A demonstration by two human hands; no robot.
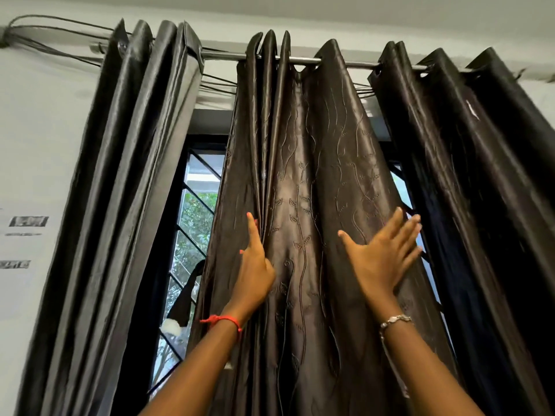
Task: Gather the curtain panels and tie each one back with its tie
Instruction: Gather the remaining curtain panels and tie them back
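Three dark satin curtain panels hang from a metal rod. The middle panel is brown with an embroidered vine pattern. My left hand touches its bunched left folds, index finger pointing up, the other fingers curled into the pleats. My right hand lies flat on the panel's right side with fingers straight and spread. The left panel hangs gathered in tight folds. The right panel hangs in looser folds. A dark strip with a white tip, maybe a tie, dangles between the left and middle panels.
A window with a diagonal black grille shows in the gap between left and middle panels, green leaves beyond it. Cables run along the white wall above the rod. Grey marks sit on the wall at far left.
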